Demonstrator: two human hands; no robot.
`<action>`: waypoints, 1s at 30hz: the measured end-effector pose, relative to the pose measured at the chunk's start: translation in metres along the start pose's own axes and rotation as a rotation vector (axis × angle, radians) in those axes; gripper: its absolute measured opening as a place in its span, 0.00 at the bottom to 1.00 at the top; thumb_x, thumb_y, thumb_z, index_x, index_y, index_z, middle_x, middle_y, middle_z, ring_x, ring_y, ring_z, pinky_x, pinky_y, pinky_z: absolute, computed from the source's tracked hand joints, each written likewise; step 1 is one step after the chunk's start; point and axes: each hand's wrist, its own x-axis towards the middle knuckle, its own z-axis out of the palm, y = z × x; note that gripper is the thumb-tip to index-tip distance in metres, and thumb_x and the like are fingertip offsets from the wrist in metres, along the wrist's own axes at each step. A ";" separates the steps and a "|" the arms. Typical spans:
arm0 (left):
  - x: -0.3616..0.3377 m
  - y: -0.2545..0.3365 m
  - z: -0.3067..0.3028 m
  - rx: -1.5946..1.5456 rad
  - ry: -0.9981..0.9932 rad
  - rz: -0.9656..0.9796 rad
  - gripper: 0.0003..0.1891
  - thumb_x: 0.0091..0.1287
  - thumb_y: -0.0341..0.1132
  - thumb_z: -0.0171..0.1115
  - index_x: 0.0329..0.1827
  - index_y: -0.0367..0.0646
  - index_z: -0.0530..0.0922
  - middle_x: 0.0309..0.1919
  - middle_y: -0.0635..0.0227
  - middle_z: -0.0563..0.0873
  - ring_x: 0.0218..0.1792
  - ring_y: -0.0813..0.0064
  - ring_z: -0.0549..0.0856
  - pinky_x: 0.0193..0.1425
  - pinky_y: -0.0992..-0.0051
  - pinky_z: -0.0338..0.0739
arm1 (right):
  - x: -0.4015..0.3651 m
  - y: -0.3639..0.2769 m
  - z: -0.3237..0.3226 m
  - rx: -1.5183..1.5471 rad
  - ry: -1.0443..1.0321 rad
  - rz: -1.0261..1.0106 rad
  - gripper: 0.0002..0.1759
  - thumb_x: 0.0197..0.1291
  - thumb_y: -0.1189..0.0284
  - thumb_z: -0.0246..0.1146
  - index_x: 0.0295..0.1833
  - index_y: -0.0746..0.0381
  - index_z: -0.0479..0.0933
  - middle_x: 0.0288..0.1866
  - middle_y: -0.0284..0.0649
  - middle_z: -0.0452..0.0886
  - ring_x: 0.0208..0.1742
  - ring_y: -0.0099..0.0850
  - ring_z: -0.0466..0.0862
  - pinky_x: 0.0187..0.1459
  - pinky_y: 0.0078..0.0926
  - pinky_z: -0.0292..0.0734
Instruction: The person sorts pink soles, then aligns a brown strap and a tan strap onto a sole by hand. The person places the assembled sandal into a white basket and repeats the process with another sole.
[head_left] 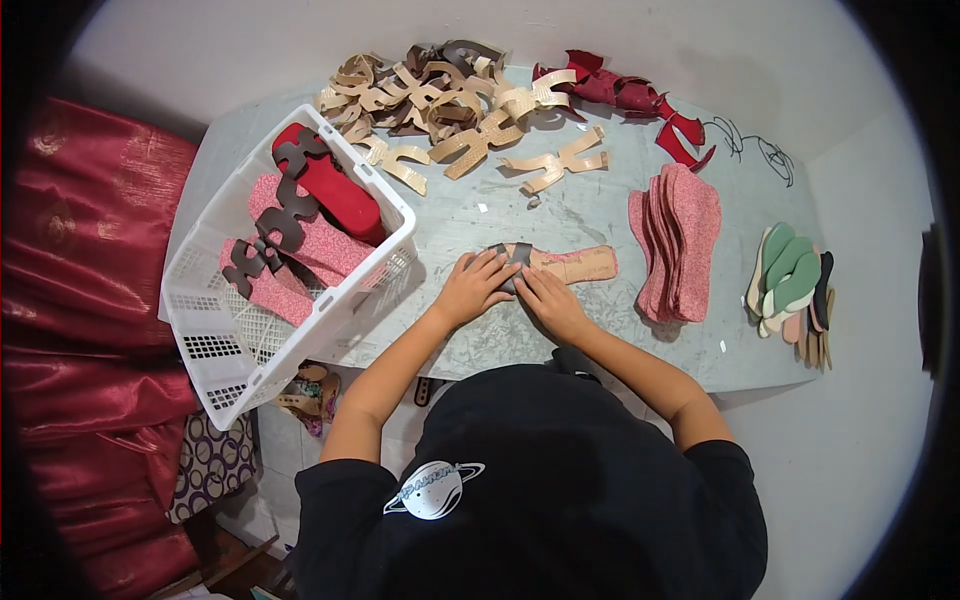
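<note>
Near the front edge of the grey table lies a sandal sole (575,265), its tan underside up with pink edges, and a dark brown strap (522,253) wraps round its left part. My left hand (474,287) lies flat on the strap end of the sole, fingers spread. Beside it, my right hand (549,299) rests on the strap's near side with its fingers stretched out. The fingers of both hands cover part of the strap and sole, and the two hands are close together.
A white basket (290,375) at left holds pink and red soles with brown straps. Beige and brown strap pieces (480,140) lie at the back, red pieces (620,92) and black cord (745,145) beyond. Pink soles (690,240) and green insoles (790,265) are at right.
</note>
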 end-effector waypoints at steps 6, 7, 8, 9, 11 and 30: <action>0.000 -0.003 0.009 0.081 0.053 0.070 0.30 0.57 0.51 0.58 0.63 0.53 0.67 0.56 0.63 0.75 0.58 0.63 0.71 0.61 0.63 0.63 | 0.001 0.000 0.001 0.026 0.014 0.000 0.22 0.53 0.73 0.53 0.55 0.65 0.69 0.56 0.50 0.71 0.58 0.42 0.72 0.60 0.38 0.65; 0.000 -0.003 0.009 0.073 0.057 0.070 0.30 0.57 0.51 0.58 0.63 0.53 0.67 0.55 0.62 0.75 0.58 0.62 0.71 0.61 0.63 0.63 | 0.002 0.000 0.002 0.057 0.016 0.020 0.22 0.53 0.73 0.53 0.55 0.64 0.69 0.56 0.50 0.71 0.57 0.42 0.72 0.59 0.39 0.65; 0.000 -0.003 0.008 0.076 0.057 0.070 0.30 0.57 0.51 0.58 0.63 0.53 0.67 0.55 0.62 0.75 0.58 0.62 0.71 0.61 0.63 0.63 | 0.003 0.000 0.002 0.088 0.018 0.039 0.22 0.53 0.73 0.53 0.55 0.64 0.69 0.55 0.49 0.71 0.57 0.42 0.72 0.59 0.39 0.65; 0.001 -0.003 0.007 0.073 0.054 0.067 0.30 0.57 0.50 0.57 0.63 0.53 0.67 0.55 0.62 0.75 0.58 0.63 0.71 0.61 0.63 0.63 | 0.005 0.000 0.001 0.087 0.021 0.038 0.22 0.53 0.73 0.53 0.55 0.64 0.69 0.55 0.49 0.71 0.57 0.42 0.72 0.59 0.39 0.65; 0.001 -0.002 0.006 0.072 0.051 0.066 0.29 0.58 0.50 0.57 0.63 0.52 0.68 0.55 0.62 0.75 0.58 0.63 0.71 0.61 0.63 0.63 | 0.007 0.001 -0.001 0.072 0.034 0.029 0.21 0.52 0.72 0.54 0.54 0.63 0.70 0.51 0.48 0.72 0.54 0.42 0.73 0.57 0.42 0.65; 0.024 0.016 -0.030 -0.175 0.023 -0.213 0.22 0.59 0.40 0.58 0.58 0.51 0.71 0.46 0.65 0.77 0.50 0.66 0.75 0.58 0.60 0.60 | 0.047 0.023 -0.012 -0.003 0.111 -0.032 0.13 0.46 0.70 0.58 0.41 0.55 0.71 0.38 0.34 0.73 0.37 0.32 0.75 0.27 0.27 0.77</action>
